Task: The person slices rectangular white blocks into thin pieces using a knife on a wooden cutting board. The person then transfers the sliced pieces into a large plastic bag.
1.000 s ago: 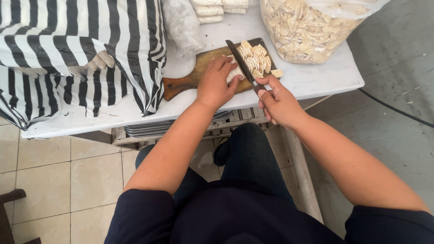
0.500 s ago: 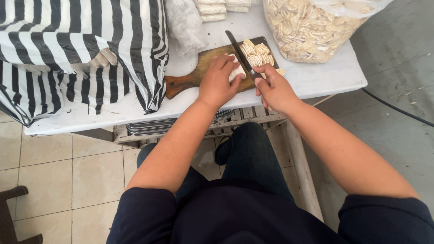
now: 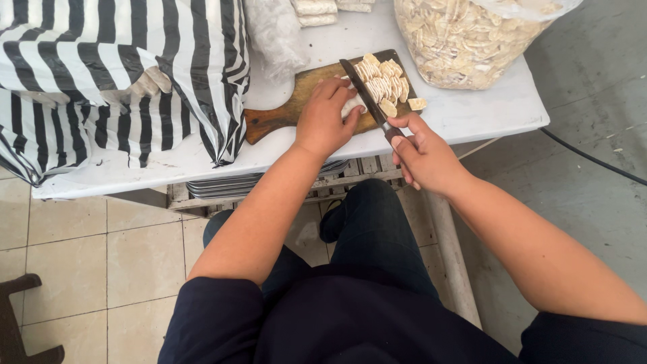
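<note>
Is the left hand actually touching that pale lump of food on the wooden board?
Touching. The head view shows the left hand pressed flat over the pale piece, its fingers covering most of it, beside the knife blade.

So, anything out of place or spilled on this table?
One pale slice lies off the cutting board on the white table, by the sliced pile. The board overhangs nothing; otherwise nothing stands out.

board [image 3: 283, 114] hemmed: striped bag [image 3: 135, 81] left, clear sack [image 3: 465, 40] right; bare tabletop [image 3: 472, 114] near corner.
</note>
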